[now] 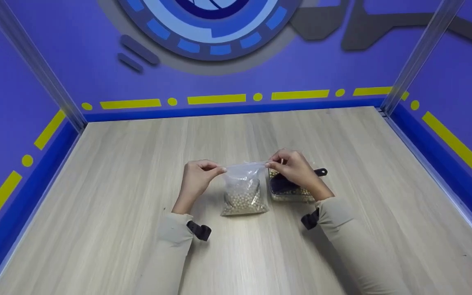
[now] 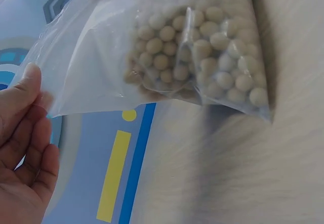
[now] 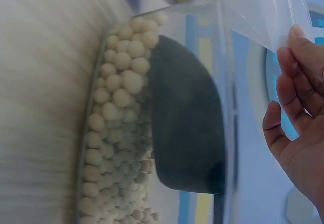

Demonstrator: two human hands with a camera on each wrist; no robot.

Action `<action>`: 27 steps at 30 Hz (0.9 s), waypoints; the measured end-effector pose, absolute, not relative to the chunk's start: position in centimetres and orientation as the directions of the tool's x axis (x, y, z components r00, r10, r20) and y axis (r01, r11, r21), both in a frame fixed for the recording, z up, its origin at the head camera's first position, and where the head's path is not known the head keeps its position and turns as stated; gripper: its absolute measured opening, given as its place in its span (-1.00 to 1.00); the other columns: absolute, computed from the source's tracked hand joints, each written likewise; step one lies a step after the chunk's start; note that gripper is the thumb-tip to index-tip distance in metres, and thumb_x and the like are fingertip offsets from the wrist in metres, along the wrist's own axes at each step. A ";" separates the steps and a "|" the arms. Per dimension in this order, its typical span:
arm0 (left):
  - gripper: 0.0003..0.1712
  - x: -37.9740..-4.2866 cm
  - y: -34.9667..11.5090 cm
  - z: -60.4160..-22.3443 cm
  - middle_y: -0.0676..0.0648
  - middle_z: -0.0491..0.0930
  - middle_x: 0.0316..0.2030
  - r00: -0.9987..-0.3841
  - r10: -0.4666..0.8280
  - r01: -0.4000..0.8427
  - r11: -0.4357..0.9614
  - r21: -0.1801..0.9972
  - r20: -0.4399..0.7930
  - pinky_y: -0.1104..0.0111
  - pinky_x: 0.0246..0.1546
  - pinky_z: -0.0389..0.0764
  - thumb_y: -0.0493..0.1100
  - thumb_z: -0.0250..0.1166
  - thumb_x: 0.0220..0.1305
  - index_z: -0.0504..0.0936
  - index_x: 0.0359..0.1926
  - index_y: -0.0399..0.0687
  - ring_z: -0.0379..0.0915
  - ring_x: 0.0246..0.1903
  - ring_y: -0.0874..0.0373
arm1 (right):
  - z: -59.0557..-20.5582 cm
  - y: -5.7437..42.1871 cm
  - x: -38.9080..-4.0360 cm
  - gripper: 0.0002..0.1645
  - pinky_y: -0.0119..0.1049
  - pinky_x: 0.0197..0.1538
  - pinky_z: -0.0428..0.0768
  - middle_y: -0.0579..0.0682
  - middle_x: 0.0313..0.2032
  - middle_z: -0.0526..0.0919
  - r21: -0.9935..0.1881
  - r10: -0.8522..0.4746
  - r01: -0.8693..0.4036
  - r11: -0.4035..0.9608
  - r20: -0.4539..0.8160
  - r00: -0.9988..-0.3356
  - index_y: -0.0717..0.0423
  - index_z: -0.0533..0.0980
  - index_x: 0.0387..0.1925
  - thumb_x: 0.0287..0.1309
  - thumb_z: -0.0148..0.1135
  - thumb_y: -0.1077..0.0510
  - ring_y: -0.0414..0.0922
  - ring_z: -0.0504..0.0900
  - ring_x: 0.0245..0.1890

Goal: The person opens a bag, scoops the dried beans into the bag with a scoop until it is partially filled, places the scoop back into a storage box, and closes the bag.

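Observation:
A clear plastic zip bag [image 1: 244, 190], its lower part filled with small round beige balls [image 2: 217, 47], stands on the table between the two hands. My left hand [image 1: 198, 178] pinches the bag's top left corner between thumb and fingers. At the top right corner my right hand [image 1: 295, 166] pinches the bag the same way. The top edge is stretched between them. In the right wrist view a clear box [image 3: 230, 107] holds more of the balls and a black scoop [image 3: 185, 118]; the right hand is above this box, partly hiding it in the head view.
The wooden table [image 1: 129, 196] extends around the bag and box. Blue walls [image 1: 68, 49] with yellow markings close in the back and both sides. From the box's right side sticks out the scoop's handle [image 1: 321, 172].

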State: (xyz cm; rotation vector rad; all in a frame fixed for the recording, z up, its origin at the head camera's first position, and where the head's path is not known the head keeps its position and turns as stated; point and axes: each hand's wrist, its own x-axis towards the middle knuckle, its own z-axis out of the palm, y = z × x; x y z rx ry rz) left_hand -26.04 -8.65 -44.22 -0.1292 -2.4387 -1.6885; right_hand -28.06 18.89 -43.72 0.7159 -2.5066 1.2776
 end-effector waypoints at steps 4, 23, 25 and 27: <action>-0.88 -26.3 -8.6 -44.4 -0.05 0.69 -0.48 -0.983 0.015 0.177 0.368 0.913 0.184 0.46 -0.46 0.41 -0.20 0.44 0.07 0.76 -0.42 -0.19 0.43 -0.51 0.26 | -44.3 18.9 -28.5 -0.89 -0.44 -0.37 0.42 0.07 -0.45 0.69 -0.692 -0.293 -0.504 0.516 0.411 -0.863 0.25 0.67 -0.48 0.05 0.38 0.24 -0.26 0.44 -0.49; -0.53 -27.3 -8.9 -45.4 -0.19 0.52 0.18 -0.986 0.108 0.161 0.418 0.894 0.127 0.15 0.15 0.48 -0.16 0.10 0.40 0.43 0.29 -0.18 0.50 0.07 -0.02 | -44.6 19.1 -28.9 -0.61 -0.06 0.05 0.56 0.19 0.00 0.66 -0.764 -0.303 -0.389 0.514 0.263 -0.916 0.31 0.56 0.06 0.31 0.13 0.14 0.07 0.62 -0.01; -0.50 -27.2 -9.0 -45.3 -0.19 0.42 0.28 -0.988 0.105 0.151 0.449 0.881 0.116 0.13 0.21 0.43 -0.13 0.08 0.42 0.39 0.32 -0.15 0.44 0.16 -0.05 | -44.5 19.3 -28.9 -0.58 -0.02 0.12 0.53 0.19 0.05 0.64 -0.776 -0.307 -0.375 0.507 0.244 -0.920 0.30 0.53 0.10 0.35 0.08 0.11 0.08 0.61 0.05; -0.46 -27.0 -9.2 -45.1 -0.19 0.29 0.37 -0.986 0.110 0.160 0.498 0.852 0.121 0.09 0.31 0.30 -0.10 0.05 0.43 0.33 0.36 -0.14 0.29 0.30 -0.08 | -44.4 19.5 -28.7 -0.53 0.00 0.19 0.47 0.18 0.09 0.61 -0.787 -0.310 -0.362 0.499 0.228 -0.923 0.29 0.49 0.16 0.39 0.01 0.07 0.09 0.57 0.11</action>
